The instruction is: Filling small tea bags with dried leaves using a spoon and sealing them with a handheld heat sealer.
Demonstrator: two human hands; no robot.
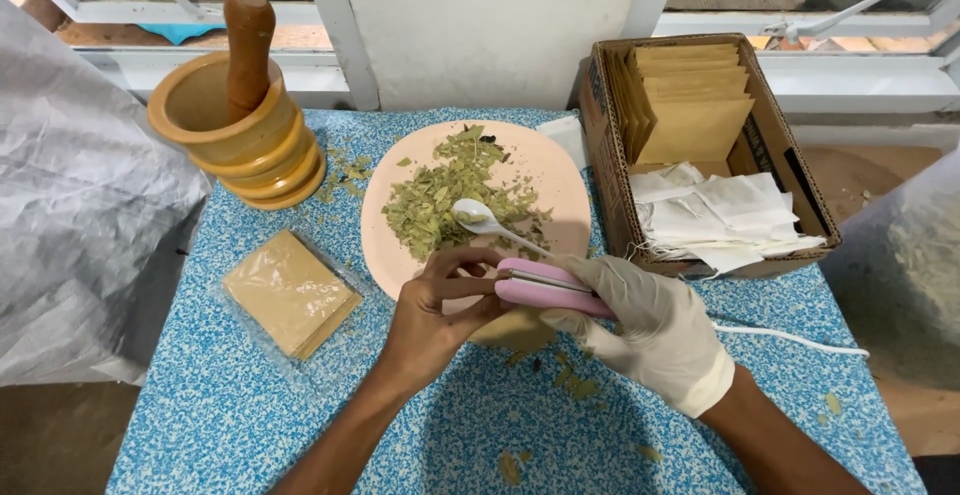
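Near the counter's (230, 405) front edge, the gloved right hand (655, 330) is clamped on a pink sealer (545, 290), its long axis running left-right. The bare left hand (435, 315) pinches a tan packet (515, 330) at the sealer's left end; the packet is mostly hidden beneath both hands.

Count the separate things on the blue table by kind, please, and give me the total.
Wooden mortar: 1
Wooden pestle: 1
Pink plate of crushed leaves: 1
White spoon: 1
Pink sealer, held in the gloved right hand and touched by the bare left hand: 1
Cardboard box: 1
Clear pack of brown pouches: 1
Total: 7
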